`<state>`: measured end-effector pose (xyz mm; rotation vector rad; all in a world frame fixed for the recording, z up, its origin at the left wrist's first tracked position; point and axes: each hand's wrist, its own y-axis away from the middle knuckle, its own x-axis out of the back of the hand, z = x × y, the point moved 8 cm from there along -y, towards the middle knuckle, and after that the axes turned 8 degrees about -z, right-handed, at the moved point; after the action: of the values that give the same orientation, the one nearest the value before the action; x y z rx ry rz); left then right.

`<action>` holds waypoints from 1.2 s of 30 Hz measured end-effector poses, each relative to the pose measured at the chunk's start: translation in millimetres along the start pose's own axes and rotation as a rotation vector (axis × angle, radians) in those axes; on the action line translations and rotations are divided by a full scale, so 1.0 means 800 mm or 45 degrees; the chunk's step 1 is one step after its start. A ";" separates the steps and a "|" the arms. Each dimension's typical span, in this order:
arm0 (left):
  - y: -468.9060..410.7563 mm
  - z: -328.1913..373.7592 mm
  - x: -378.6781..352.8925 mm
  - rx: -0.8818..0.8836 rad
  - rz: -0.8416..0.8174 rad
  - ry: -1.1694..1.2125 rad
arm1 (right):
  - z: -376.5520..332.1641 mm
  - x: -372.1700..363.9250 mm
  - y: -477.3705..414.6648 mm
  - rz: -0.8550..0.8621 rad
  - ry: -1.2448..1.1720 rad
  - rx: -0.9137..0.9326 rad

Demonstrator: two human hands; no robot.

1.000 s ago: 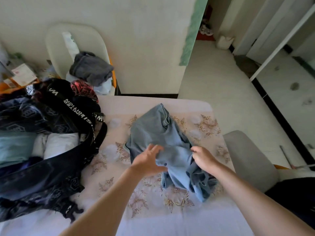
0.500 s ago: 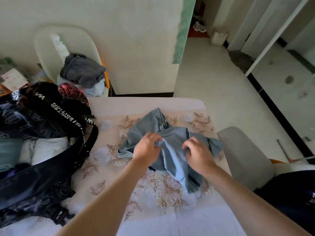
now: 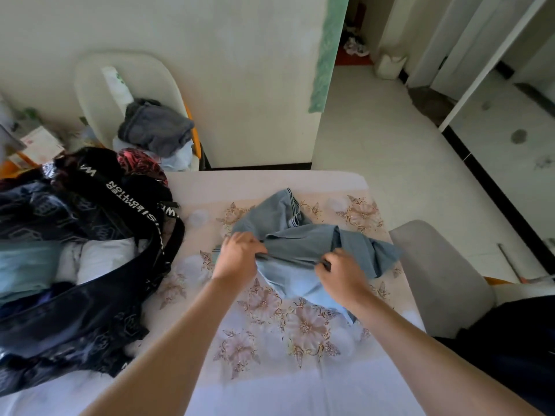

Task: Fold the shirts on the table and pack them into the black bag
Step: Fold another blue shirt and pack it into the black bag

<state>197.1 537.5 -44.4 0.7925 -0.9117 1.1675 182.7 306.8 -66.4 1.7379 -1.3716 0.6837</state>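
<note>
A grey-blue shirt (image 3: 300,235) with striped cuffs lies bunched on the table (image 3: 264,340), which wears a flowered cloth. My left hand (image 3: 237,256) pinches one edge of the shirt at its left side. My right hand (image 3: 342,273) pinches the same edge further right, and the cloth is stretched in a line between them. The paler inside of the shirt hangs below that line. The black bag (image 3: 90,310) lies open at the table's left, with white, teal and dark folded clothes inside it.
A cream chair (image 3: 99,85) behind the bag carries a dark grey garment (image 3: 156,130) on lighter clothes. A grey chair (image 3: 441,277) stands against the table's right edge. Papers and clutter sit at the far left. Tiled floor stretches beyond the table to the right.
Both hands have closed on the shirt's edge and drawn it taut between them. The lower part of the shirt has been lifted and turned, showing its paler inside.
</note>
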 end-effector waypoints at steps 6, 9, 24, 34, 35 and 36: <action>0.016 -0.067 0.077 0.412 -0.073 -0.500 | -0.128 -0.070 0.037 -0.783 -0.676 0.061; 0.047 -0.082 0.058 0.483 -0.164 -0.493 | -0.137 -0.100 0.051 -0.908 -0.873 0.013; 0.083 -0.080 -0.041 0.127 -0.067 -0.134 | -0.005 -0.044 -0.010 -0.089 0.724 0.139; 0.076 -0.084 -0.016 0.386 -0.220 -0.345 | -0.059 -0.074 0.024 -0.452 0.800 0.131; 0.074 -0.056 -0.036 0.249 -0.290 -0.148 | -0.057 -0.090 0.034 -0.625 0.706 0.107; 0.075 -0.032 -0.062 0.128 -0.448 -0.035 | -0.053 -0.107 0.047 -0.835 0.638 0.057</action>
<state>136.3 553.2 -97.3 1.0080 -0.7044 0.8990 126.3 384.8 -103.0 1.7487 -0.4087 0.7021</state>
